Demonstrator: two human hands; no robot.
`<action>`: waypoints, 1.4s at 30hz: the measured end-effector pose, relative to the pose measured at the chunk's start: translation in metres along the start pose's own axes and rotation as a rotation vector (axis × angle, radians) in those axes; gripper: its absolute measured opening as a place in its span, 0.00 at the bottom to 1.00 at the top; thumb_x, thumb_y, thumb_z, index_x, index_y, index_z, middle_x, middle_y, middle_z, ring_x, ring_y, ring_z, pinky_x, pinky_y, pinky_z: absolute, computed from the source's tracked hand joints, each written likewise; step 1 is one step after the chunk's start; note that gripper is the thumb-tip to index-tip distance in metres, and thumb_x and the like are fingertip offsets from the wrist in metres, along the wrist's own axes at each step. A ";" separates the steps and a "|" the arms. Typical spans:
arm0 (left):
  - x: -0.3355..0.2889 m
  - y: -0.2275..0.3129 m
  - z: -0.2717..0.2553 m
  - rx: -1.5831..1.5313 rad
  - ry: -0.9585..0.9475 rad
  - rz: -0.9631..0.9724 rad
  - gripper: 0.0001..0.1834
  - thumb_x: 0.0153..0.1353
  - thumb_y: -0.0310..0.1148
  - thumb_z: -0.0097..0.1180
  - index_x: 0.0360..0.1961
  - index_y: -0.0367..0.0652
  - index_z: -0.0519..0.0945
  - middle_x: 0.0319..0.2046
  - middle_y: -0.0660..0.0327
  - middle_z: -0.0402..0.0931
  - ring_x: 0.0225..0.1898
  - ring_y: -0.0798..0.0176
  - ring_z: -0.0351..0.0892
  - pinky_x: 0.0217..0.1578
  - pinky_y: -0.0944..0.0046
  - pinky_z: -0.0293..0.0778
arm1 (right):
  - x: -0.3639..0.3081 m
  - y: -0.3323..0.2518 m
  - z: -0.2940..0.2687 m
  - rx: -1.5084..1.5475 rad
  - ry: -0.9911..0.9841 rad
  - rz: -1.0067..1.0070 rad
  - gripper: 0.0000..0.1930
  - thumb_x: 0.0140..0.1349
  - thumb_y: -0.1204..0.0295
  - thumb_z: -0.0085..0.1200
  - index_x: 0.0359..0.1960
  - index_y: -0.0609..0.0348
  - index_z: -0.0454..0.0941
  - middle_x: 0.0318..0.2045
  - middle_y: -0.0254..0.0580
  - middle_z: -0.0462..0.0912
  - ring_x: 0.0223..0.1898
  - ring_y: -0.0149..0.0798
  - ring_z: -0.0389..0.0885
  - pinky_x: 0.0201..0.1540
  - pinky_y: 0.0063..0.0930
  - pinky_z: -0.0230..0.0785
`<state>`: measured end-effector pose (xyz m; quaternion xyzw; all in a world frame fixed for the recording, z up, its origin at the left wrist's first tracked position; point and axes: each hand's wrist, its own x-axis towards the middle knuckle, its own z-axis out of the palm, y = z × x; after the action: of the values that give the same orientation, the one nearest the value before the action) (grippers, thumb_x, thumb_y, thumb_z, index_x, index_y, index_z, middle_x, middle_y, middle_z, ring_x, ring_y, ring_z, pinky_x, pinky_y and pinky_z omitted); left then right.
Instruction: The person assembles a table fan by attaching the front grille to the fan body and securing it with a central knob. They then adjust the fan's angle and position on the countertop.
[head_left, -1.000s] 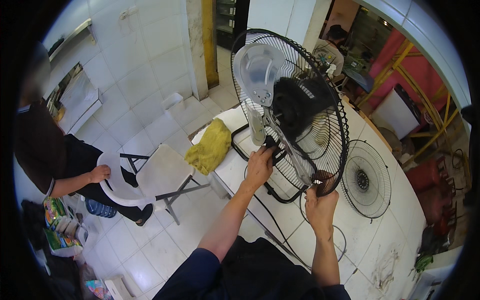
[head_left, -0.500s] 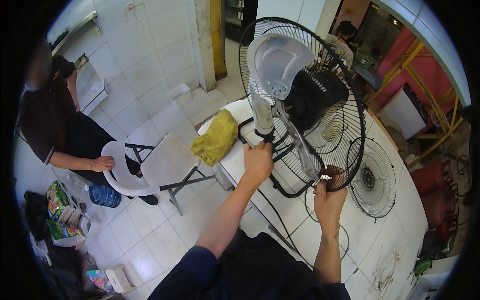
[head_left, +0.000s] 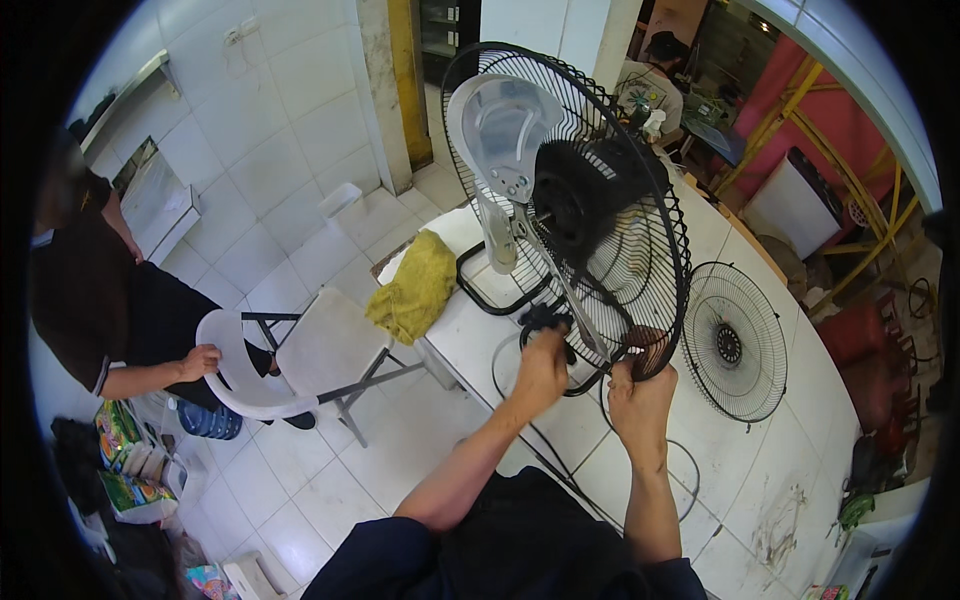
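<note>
Head view: a fan (head_left: 575, 205) is held up at a tilt over a white-tiled bench (head_left: 745, 465), in front of the person's body. Its lower rim, on the wire guard (head_left: 676, 200), is gripped by the right hand (head_left: 642, 398); the thumb is laid on the near side and the fingers are curled round behind the wires, pressed closed on the rim. Metal blades (head_left: 508, 125) are mounted inside the guard and are turned toward the upper left. The left hand (head_left: 543, 372) is placed lower and to the left, beside a black fitting (head_left: 545, 318) beneath the blades; its fingers are bent and partly hidden, so whether the fitting is pinched cannot be told.

A black tubular frame (head_left: 480, 300) is seen on the bench below the fan, and a dark cable (head_left: 560, 462) is trailed along the near edge. A second round grille (head_left: 735, 340) is laid flat to the right of the fan. A crumpled yellow-green cloth (head_left: 415, 285) is left at the bench's left corner. Beyond that corner, a white folding chair (head_left: 330, 335) is stood on the tiled floor (head_left: 330, 500), its backrest held by the hand (head_left: 200, 362) of a co-worker in dark clothes (head_left: 85, 290).
</note>
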<state>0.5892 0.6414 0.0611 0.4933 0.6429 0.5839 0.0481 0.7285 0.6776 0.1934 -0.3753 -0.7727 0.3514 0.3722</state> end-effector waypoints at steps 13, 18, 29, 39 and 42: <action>0.051 -0.037 -0.037 0.064 0.287 -0.275 0.17 0.66 0.25 0.52 0.54 0.28 0.80 0.43 0.33 0.82 0.46 0.32 0.82 0.46 0.46 0.78 | 0.001 0.000 -0.001 0.033 0.012 0.004 0.12 0.61 0.87 0.47 0.47 0.70 0.71 0.20 0.46 0.75 0.17 0.35 0.72 0.23 0.33 0.66; 0.032 -0.022 0.001 -0.006 -0.074 -0.231 0.14 0.59 0.20 0.50 0.46 0.30 0.81 0.39 0.32 0.79 0.42 0.27 0.78 0.42 0.41 0.76 | 0.000 -0.005 0.002 0.053 0.033 0.027 0.12 0.62 0.85 0.47 0.47 0.71 0.73 0.22 0.45 0.77 0.20 0.33 0.73 0.25 0.32 0.66; 0.033 -0.035 -0.058 -0.105 0.317 -0.351 0.15 0.68 0.21 0.48 0.52 0.30 0.81 0.38 0.43 0.84 0.38 0.51 0.85 0.41 0.57 0.76 | 0.000 0.006 0.001 0.088 -0.010 0.053 0.06 0.60 0.87 0.47 0.39 0.69 0.71 0.18 0.42 0.73 0.17 0.33 0.70 0.22 0.33 0.64; 0.068 -0.055 -0.031 0.133 0.059 -0.092 0.16 0.55 0.15 0.50 0.44 0.27 0.82 0.36 0.36 0.80 0.40 0.32 0.81 0.42 0.45 0.77 | -0.002 -0.004 0.005 0.020 0.031 -0.035 0.17 0.57 0.89 0.45 0.49 0.71 0.71 0.24 0.51 0.76 0.19 0.41 0.72 0.25 0.35 0.66; 0.043 -0.028 -0.037 0.073 -0.240 -0.154 0.17 0.56 0.15 0.49 0.46 0.29 0.83 0.35 0.39 0.83 0.38 0.38 0.83 0.41 0.49 0.78 | -0.002 -0.003 0.004 0.019 0.043 -0.036 0.19 0.56 0.89 0.45 0.51 0.71 0.71 0.25 0.53 0.77 0.20 0.44 0.72 0.26 0.36 0.67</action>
<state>0.5274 0.6499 0.0728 0.5101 0.6895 0.4915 0.1513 0.7253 0.6734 0.1937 -0.3655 -0.7678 0.3437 0.3984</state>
